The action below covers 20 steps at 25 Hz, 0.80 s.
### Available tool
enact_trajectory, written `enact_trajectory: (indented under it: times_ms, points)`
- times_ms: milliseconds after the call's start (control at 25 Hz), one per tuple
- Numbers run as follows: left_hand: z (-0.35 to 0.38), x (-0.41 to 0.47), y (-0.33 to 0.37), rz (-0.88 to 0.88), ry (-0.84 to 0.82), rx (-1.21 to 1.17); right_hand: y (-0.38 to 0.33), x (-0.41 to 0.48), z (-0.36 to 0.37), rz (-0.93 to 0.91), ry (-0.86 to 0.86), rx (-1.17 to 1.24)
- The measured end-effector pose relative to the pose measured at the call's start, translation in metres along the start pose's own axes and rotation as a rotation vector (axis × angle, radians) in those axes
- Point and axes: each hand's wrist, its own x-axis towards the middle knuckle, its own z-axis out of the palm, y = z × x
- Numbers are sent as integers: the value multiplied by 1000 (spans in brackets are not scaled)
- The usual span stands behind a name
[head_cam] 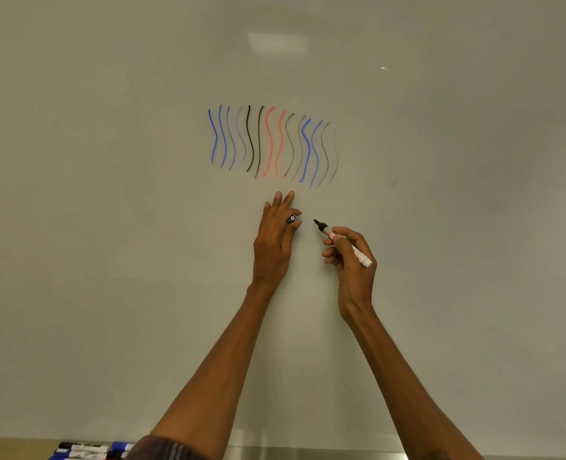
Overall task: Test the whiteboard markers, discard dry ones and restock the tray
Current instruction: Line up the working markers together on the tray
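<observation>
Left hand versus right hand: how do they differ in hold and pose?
The left hand pinches a black cap, its other fingers stretched toward the lines; the right hand curls around the uncapped marker. The left hand sits higher, nearer the lines, than the right hand. Both are at the whiteboard.

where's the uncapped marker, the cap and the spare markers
marker (361, 257), head view, white rear end of the barrel
cap (291, 219), head view, its round black end
spare markers (85, 452), head view, a white barrel in the pile at bottom left
</observation>
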Motion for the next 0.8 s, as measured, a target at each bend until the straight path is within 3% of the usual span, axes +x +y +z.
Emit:
enact_trajectory:
  times_ms: [200, 400, 800]
  points:
    - [-12, -23, 25, -263, 161, -184, 7, -21, -5, 195, -43, 147]
    - [-20, -33, 45, -657, 324, -527, 11, -36, -3, 226, -120, 166]
    - [-24, -60, 48, -811, 322, -691, 18, -55, 1, 247, -165, 64]
